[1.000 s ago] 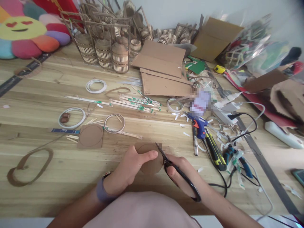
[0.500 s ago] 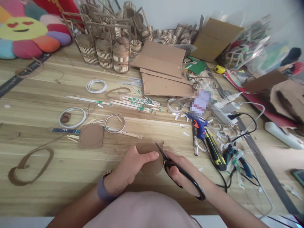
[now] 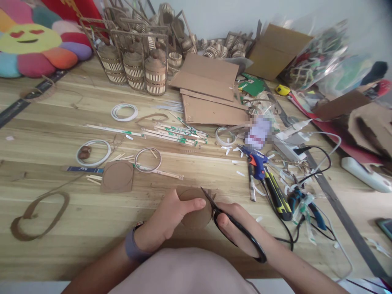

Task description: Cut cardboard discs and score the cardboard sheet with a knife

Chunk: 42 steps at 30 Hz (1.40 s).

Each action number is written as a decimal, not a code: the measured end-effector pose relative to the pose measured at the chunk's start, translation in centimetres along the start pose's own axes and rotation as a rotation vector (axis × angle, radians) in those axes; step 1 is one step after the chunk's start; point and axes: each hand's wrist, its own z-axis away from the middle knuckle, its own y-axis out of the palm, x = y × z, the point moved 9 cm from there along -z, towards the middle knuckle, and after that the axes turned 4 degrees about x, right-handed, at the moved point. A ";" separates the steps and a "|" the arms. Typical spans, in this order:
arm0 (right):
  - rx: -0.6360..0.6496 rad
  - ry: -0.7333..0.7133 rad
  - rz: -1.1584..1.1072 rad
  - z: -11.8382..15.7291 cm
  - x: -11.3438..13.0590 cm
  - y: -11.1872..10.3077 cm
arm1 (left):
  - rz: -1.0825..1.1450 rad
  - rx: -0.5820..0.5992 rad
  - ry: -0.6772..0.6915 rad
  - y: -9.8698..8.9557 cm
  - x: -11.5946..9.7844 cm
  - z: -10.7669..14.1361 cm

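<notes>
The scene is lit by soft, fairly even daylight-like light, moderately bright, with a pale haze lowering the contrast. The light's source cannot be told. Faint, soft-edged shadows lie on the table [image 3: 101, 220] around the hands, and the near edge is dimmer. Small glints show on the clear plastic bag [image 3: 324, 61]. Wide-angle distortion bends and stretches things toward the sides, and the top right corner darkens. Fine detail is soft, and the phone screen [image 3: 259, 132] is pixelated.

Cardboard sheets [image 3: 211, 107] right of buckets [image 3: 134, 70]; phone [image 3: 259, 132] behind glue gun [image 3: 259, 164]; beads [image 3: 84, 152] in ring [image 3: 109, 151]; all on table [image 3: 101, 216].
</notes>
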 end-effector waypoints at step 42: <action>-0.150 -0.045 -0.033 -1.3 0.1 -0.3 | 0.180 -0.062 0.078 -0.8 0.9 -0.6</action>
